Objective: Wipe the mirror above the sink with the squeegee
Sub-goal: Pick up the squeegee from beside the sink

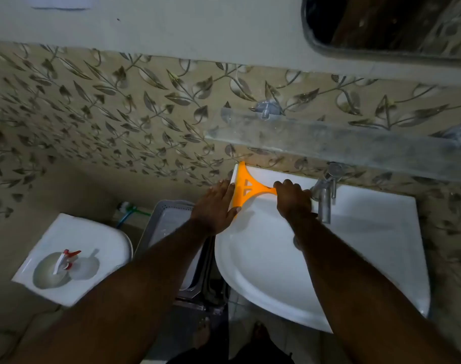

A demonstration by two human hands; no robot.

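Right hand [293,199] is closing around the handle of the orange squeegee [246,186], which is lying on the sink [368,232] rim; left hand [217,206] is resting flat, fingers extended, against the blade end. Mirror [386,24] is sitting well above the grip, so wiping looks not yet started.

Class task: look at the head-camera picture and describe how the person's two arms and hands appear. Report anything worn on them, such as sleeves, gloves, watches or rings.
Both forearms are bare along all the length that shows; no sleeve comes into view. The left hand and right hand wear no gloves. No watch, bracelet or ring shows on either, though the dim light could hide something small.
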